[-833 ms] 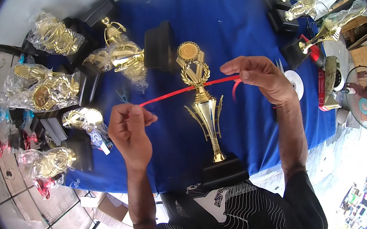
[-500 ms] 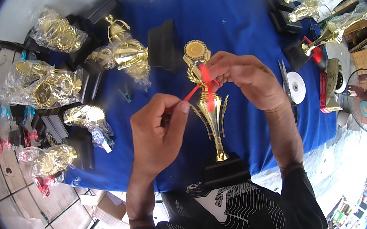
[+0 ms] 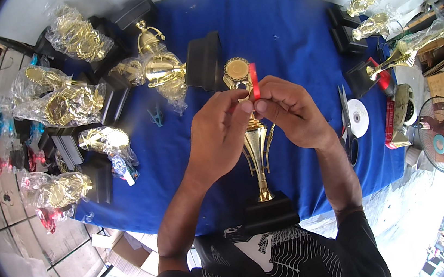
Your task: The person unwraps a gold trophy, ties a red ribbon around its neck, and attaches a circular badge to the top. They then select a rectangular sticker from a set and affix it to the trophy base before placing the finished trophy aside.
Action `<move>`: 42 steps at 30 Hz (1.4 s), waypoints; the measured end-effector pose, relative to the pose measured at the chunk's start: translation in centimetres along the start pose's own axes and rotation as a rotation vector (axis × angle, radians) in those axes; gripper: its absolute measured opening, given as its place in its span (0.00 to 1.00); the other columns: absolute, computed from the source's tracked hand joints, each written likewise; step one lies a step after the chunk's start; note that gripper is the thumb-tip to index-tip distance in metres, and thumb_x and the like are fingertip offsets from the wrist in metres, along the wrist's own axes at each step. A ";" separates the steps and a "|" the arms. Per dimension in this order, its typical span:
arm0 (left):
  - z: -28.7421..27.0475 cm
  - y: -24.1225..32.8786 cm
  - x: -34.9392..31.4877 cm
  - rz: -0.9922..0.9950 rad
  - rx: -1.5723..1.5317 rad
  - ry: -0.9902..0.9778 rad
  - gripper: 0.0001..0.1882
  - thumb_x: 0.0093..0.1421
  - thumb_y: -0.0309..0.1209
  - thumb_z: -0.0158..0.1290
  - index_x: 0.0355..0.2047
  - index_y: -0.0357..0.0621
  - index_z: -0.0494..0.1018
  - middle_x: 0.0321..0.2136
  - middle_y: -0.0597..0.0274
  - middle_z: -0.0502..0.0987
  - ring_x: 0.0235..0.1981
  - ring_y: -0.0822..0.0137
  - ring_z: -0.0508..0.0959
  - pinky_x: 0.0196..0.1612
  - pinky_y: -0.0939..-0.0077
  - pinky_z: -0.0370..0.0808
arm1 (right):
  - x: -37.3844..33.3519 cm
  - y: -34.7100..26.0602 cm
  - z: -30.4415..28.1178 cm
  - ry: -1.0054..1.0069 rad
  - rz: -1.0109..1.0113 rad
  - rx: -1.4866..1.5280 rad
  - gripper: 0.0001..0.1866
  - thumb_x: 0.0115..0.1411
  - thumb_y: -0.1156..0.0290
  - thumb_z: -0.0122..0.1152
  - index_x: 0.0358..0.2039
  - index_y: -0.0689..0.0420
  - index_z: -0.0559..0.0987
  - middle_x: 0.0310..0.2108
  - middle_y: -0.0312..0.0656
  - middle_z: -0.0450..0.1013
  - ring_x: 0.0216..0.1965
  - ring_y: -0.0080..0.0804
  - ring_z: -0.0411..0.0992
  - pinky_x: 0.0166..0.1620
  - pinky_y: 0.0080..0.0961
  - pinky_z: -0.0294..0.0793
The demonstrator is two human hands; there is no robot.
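A gold trophy (image 3: 258,151) on a black base stands upright on the table's near edge, right in front of me. Both hands meet at its upper part, just below the round emblem on top. Between them a narrow red ribbon (image 3: 254,77) sticks up. My left hand (image 3: 221,130) pinches at the ribbon with thumb and forefinger. My right hand (image 3: 293,111) also pinches it, thumb tip close to the left thumb. The fingers hide the trophy's neck and most of the ribbon.
Plastic-wrapped gold trophies (image 3: 59,105) crowd the left side of the blue cloth (image 3: 270,29). Black scissors (image 3: 348,124) and a white ribbon spool (image 3: 358,112) lie at right. More trophies (image 3: 371,26) stand back right. A fan (image 3: 443,135) is beyond the right edge.
My left hand has moved right and up to meet my right hand, which has come slightly lower. The ribbon stretched between them is now gathered at the fingertips, one length standing up.
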State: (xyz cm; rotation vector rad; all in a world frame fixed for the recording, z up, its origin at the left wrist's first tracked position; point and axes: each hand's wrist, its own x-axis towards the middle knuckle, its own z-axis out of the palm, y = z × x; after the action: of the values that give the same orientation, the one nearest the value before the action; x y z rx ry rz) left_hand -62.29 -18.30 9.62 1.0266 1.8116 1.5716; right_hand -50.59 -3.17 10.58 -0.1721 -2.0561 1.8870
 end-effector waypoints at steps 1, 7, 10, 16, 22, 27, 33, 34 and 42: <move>-0.1 -0.2 0.0 -0.014 0.013 -0.006 0.12 0.72 0.31 0.52 0.48 0.34 0.76 0.28 0.58 0.76 0.26 0.74 0.74 0.30 0.73 0.71 | 0.2 0.2 0.0 0.044 -0.023 -0.045 0.05 0.71 0.77 0.57 0.38 0.65 0.79 0.33 0.39 0.71 0.36 0.23 0.72 0.38 0.25 0.73; 0.3 -0.9 0.1 -0.116 -0.024 -0.140 0.12 0.73 0.32 0.51 0.44 0.34 0.77 0.24 0.71 0.72 0.25 0.81 0.65 0.28 0.80 0.64 | 1.0 1.0 0.1 0.031 -0.106 -0.179 0.07 0.73 0.76 0.54 0.44 0.64 0.79 0.35 0.36 0.71 0.34 0.18 0.71 0.36 0.20 0.72; 0.1 -0.6 -0.2 -0.126 0.075 -0.151 0.11 0.72 0.31 0.53 0.40 0.34 0.78 0.20 0.70 0.69 0.23 0.82 0.63 0.26 0.79 0.62 | 1.4 1.1 0.2 0.201 0.117 -0.180 0.05 0.66 0.82 0.57 0.42 0.64 0.78 0.27 0.38 0.74 0.26 0.23 0.70 0.30 0.24 0.67; -0.3 -0.6 -0.1 -0.043 0.126 -0.071 0.11 0.70 0.31 0.55 0.37 0.33 0.78 0.18 0.70 0.68 0.20 0.82 0.62 0.22 0.78 0.59 | 1.3 1.2 -0.2 0.094 0.210 -0.227 0.05 0.63 0.78 0.60 0.39 0.64 0.77 0.24 0.39 0.73 0.25 0.22 0.68 0.29 0.27 0.67; -0.4 -0.8 0.2 -0.034 0.124 -0.041 0.10 0.70 0.30 0.55 0.36 0.34 0.78 0.18 0.70 0.70 0.20 0.83 0.64 0.22 0.79 0.61 | 0.2 1.1 -1.4 -0.187 0.229 -0.211 0.08 0.66 0.73 0.61 0.31 0.63 0.74 0.26 0.42 0.70 0.27 0.27 0.67 0.31 0.27 0.66; -0.4 -0.5 0.4 -0.085 0.136 -0.076 0.08 0.66 0.31 0.56 0.36 0.37 0.79 0.22 0.52 0.79 0.21 0.60 0.80 0.27 0.68 0.72 | 0.2 -0.2 -1.6 -0.215 0.105 -0.449 0.09 0.68 0.70 0.59 0.33 0.62 0.75 0.30 0.43 0.68 0.32 0.33 0.68 0.37 0.31 0.67; -0.3 -0.5 0.3 -0.028 0.133 -0.125 0.08 0.68 0.28 0.56 0.39 0.35 0.80 0.19 0.68 0.74 0.20 0.83 0.66 0.23 0.79 0.62 | -1.4 -3.5 -0.6 -0.009 0.146 -0.990 0.06 0.68 0.72 0.57 0.37 0.62 0.75 0.30 0.47 0.69 0.30 0.45 0.70 0.36 0.36 0.68; -0.3 -0.6 0.2 -0.014 0.144 -0.116 0.07 0.68 0.27 0.56 0.40 0.34 0.80 0.20 0.68 0.74 0.21 0.83 0.66 0.23 0.79 0.62 | -1.5 -3.8 -0.6 -0.011 0.174 -1.036 0.06 0.68 0.72 0.56 0.37 0.62 0.75 0.28 0.47 0.69 0.28 0.47 0.70 0.35 0.38 0.68; -0.9 -0.7 -0.4 -0.068 0.144 -0.044 0.07 0.65 0.29 0.57 0.39 0.38 0.81 0.24 0.53 0.79 0.23 0.60 0.80 0.29 0.68 0.73 | -1.9 -5.3 0.9 -0.076 0.170 -0.509 0.08 0.65 0.82 0.58 0.45 0.63 0.77 0.22 0.42 0.76 0.26 0.28 0.79 0.30 0.23 0.75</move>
State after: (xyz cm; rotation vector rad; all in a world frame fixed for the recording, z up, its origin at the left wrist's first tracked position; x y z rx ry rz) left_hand -62.95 -19.19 9.05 1.0439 1.9317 1.3847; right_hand -48.41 -5.23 15.38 -0.4146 -2.6113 1.4323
